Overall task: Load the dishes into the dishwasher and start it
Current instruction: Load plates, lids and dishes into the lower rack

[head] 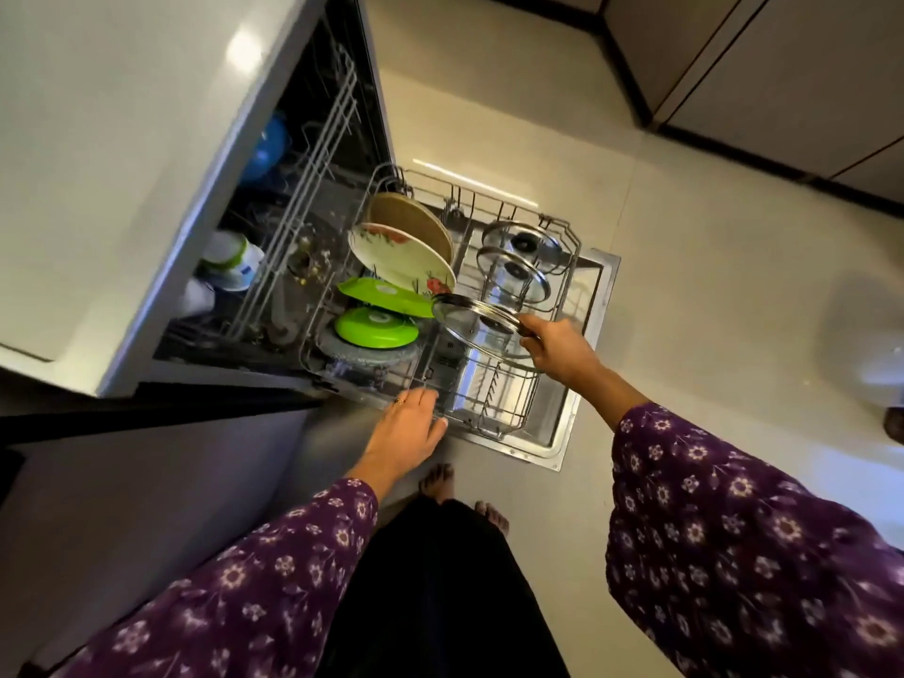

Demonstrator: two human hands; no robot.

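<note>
Near the centre of the frame, the right hand (557,352) grips a glass lid (477,330) by its right edge and holds it tilted above the pulled-out lower rack (494,418). The lid extends left from that hand, just below two standing glass lids (513,274). It likely belongs in the tines beneath it. The left hand (406,433) rests on the rack's near rim with relaxed fingers, holding nothing.
</note>
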